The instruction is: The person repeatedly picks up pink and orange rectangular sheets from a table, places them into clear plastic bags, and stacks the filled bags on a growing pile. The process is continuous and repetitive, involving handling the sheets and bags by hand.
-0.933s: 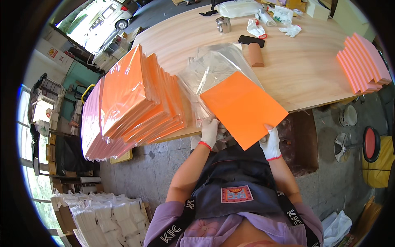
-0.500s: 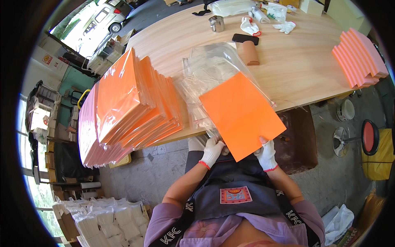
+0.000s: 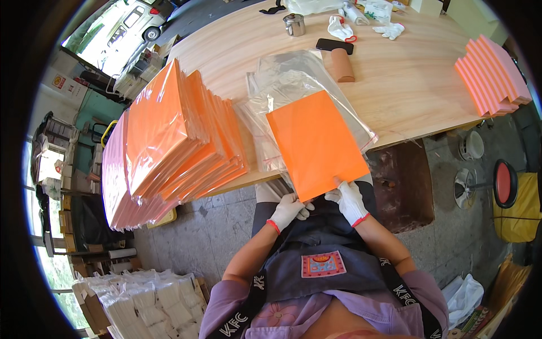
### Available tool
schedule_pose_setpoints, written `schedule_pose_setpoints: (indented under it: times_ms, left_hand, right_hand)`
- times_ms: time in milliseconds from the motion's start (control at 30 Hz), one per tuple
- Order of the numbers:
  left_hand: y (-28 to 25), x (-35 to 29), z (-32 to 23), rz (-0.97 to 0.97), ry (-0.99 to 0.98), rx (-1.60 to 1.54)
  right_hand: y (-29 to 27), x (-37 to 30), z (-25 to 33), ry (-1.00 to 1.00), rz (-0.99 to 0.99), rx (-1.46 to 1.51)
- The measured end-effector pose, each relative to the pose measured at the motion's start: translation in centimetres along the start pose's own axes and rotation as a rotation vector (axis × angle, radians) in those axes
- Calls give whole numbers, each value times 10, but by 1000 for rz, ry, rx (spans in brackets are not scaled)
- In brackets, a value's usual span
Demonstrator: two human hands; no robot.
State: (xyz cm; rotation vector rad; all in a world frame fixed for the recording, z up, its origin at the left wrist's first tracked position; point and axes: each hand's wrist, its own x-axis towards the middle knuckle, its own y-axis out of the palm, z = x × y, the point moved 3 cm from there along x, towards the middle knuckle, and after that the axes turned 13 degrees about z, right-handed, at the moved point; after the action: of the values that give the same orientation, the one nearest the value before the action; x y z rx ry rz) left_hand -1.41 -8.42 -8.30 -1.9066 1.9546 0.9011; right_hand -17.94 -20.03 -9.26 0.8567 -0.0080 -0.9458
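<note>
A flat orange sheet (image 3: pixel 319 144), perhaps a stack of paper, lies tilted over a pile of clear plastic bags (image 3: pixel 296 70) at the table's near edge. My right hand (image 3: pixel 348 203), in a white glove with a red cuff, grips the sheet's near edge, its bare thumb on top and the other fingers underneath. Beside the sheet's lower left corner is my left hand (image 3: pixel 289 211), gloved alike. Its fingers are curled, and what they hold is hidden. Several wrapped orange packs (image 3: pixel 161 133) lean in an overlapping heap to the left, next to pink-wrapped ones (image 3: pixel 114 169).
A pink stack (image 3: pixel 492 73) stands at the table's right end. Toward the back lie a black phone (image 3: pixel 334 46), a brown curved block (image 3: pixel 342 65), a metal cup (image 3: pixel 294 25) and white gloves (image 3: pixel 389 30). Below the table edge is a brown seat (image 3: pixel 402 186); a stool (image 3: pixel 505 183) stands farther right.
The orange sheet has shifted left and turned more upright, covering more of the plastic bags. My right hand has moved left with it, closer to my left hand.
</note>
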Motion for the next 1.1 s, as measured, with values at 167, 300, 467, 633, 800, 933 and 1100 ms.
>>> schedule_pose_setpoints:
  times_ms: [167, 300, 467, 633, 800, 933, 1100]
  left_hand:
    - [-13, -8, -6, -13, -25, 59]
    - [-21, -13, -15, 11, -103, 105]
    - [-29, -17, -19, -163, -3, 70]
    - [-43, -24, 1, -272, 121, 15]
    - [-38, -34, -3, -205, 94, -123]
    - [-46, -39, 1, -193, 116, -164]
    - [-51, -47, 2, -293, 125, -100]
  right_hand:
    - [23, 18, 5, -96, 231, 214]
    - [42, 44, 19, -260, 296, 358]
    - [37, 18, -5, 259, 317, 401]
    - [64, 13, 46, -161, 607, -1024]
    - [72, 80, 88, -663, 496, -1950]
    - [101, 60, 77, -564, 507, -2050]
    - [106, 20, 9, -563, 695, -1988]
